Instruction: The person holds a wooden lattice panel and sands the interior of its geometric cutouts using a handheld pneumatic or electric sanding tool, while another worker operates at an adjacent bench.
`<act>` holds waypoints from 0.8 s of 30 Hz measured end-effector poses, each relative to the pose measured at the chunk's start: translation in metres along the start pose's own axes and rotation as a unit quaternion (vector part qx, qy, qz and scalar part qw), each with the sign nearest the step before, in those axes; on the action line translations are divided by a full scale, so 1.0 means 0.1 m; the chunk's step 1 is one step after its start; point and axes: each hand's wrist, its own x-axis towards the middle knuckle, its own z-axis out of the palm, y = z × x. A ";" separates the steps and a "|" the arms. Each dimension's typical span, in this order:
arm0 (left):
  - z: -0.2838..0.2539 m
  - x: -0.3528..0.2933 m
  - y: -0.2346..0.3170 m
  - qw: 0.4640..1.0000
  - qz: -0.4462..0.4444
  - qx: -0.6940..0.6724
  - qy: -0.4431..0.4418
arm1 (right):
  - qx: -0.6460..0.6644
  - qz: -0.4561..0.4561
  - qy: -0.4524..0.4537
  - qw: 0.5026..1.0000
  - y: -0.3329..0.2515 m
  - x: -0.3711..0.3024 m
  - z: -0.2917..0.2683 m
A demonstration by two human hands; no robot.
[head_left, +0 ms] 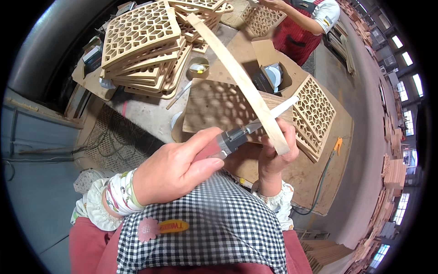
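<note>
My left hand [171,169] is wrapped round a handheld power tool [233,139] with a dark red and black body. From its front a narrow, flat, pale strip [284,107] reaches across to the far side of a wooden panel. My right hand [270,165] grips the near end of that panel [237,75], which stands edge-on to me, so its face is hidden. Lattice-shaped shadows fall on the brown wooden board [214,105] lying beneath it on the table.
Lattice panels are piled in a stack [141,36] at the far left; more lattice panels [315,112] lie at right. Near them are an open cardboard box [285,82], a round tub [197,68] and an orange air gun [337,144] on a hose. A co-worker [299,34] stands across the table.
</note>
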 end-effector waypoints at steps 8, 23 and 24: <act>0.11 0.06 -0.21 0.994 0.016 -0.099 -0.036 | -0.040 0.043 0.101 0.993 0.31 0.26 -0.22; 0.34 -0.10 -1.42 0.904 -0.160 -0.397 0.000 | 0.195 0.187 -0.005 0.963 1.33 -0.26 -0.54; 0.35 -0.10 -1.43 0.907 -0.159 -0.389 -0.002 | 0.169 0.180 -0.026 0.969 1.32 -0.29 -0.56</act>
